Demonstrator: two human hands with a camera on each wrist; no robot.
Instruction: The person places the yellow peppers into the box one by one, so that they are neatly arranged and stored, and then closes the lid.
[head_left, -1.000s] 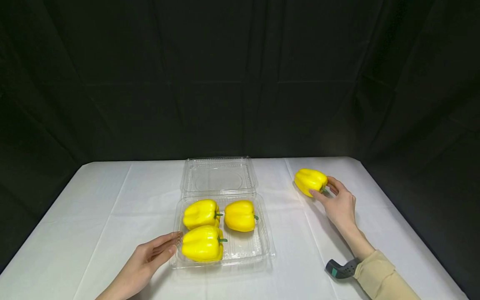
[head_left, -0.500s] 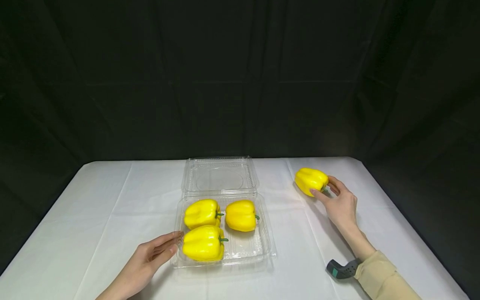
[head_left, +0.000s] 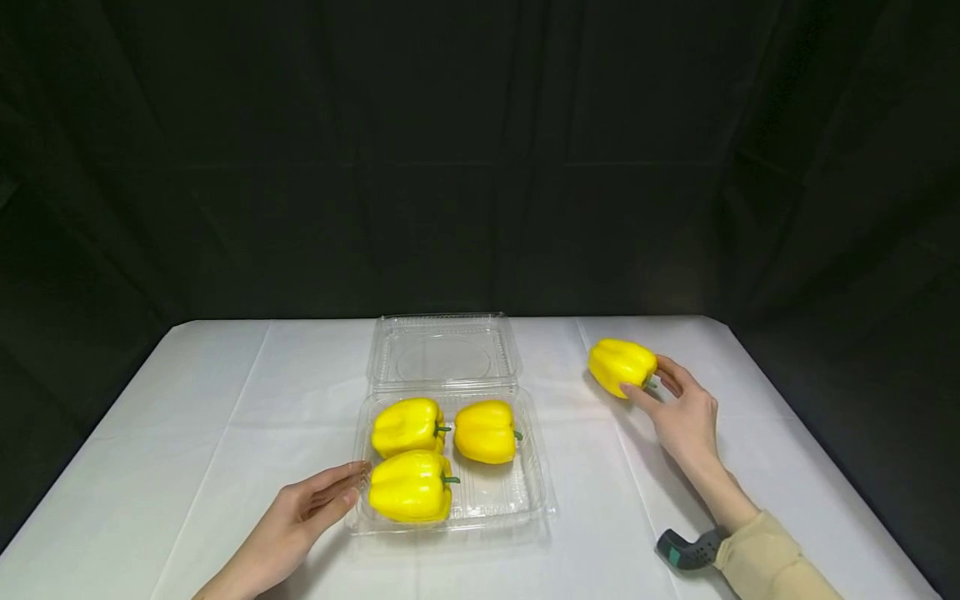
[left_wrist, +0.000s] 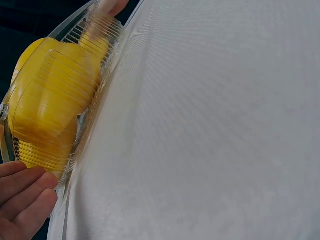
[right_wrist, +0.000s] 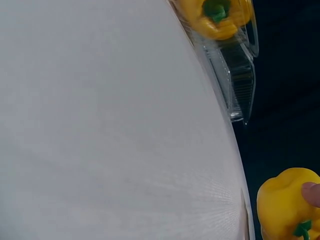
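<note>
My right hand (head_left: pixel 684 417) grips a yellow bell pepper (head_left: pixel 621 367) at the table's right side, thumb in front and fingers behind, near its green stem. In the right wrist view a thumb tip lies on that bell pepper (right_wrist: pixel 286 205). A clear plastic clamshell container (head_left: pixel 495 496) sits mid-table with its lid (head_left: pixel 442 354) folded back. Inside it lie three yellow bell peppers: back left (head_left: pixel 407 427), right (head_left: pixel 486 432) and front left (head_left: pixel 411 487). My left hand (head_left: pixel 288 529) has its extended fingertips at the container's left wall; in the left wrist view its fingers (left_wrist: pixel 30 200) meet the ribbed side.
A white cloth covers the table (head_left: pixel 210 400), with black curtains (head_left: pixel 480 167) behind and at both sides. A dark curved device (head_left: pixel 688 550) is on the right wrist, by a beige sleeve (head_left: pixel 772 558).
The whole head view has shifted slightly to the right. Both hands, the container and the peppers keep nearly the same places; the right hand still grips its pepper.
</note>
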